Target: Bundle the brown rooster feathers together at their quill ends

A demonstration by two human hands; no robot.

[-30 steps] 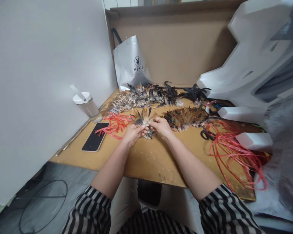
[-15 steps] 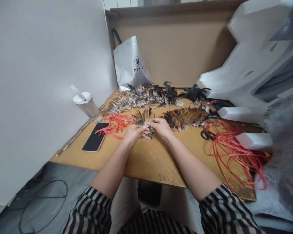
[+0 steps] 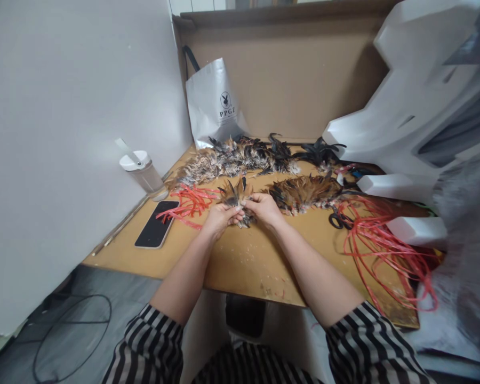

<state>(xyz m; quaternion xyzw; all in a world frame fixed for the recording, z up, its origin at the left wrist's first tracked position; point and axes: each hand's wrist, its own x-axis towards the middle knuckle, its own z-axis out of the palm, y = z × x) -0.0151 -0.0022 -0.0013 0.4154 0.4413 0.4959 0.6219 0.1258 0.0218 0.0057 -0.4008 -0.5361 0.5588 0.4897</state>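
The feather bunch (image 3: 234, 191) has been shifted only slightly; it is pinched by the fingers of the left hand (image 3: 219, 220) and right hand (image 3: 266, 210), behind the front edge of the table (image 3: 248, 261), its handling judged unfinished.

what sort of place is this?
Likely a handicraft workstation, maybe in a small workshop: a brown feather row and loose red strips lie on the table, and the left hand and right hand hold a small feather bunch.

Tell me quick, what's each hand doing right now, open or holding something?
Left hand: closed, holding a small feather bunch.
Right hand: closed, pinching the same bunch.
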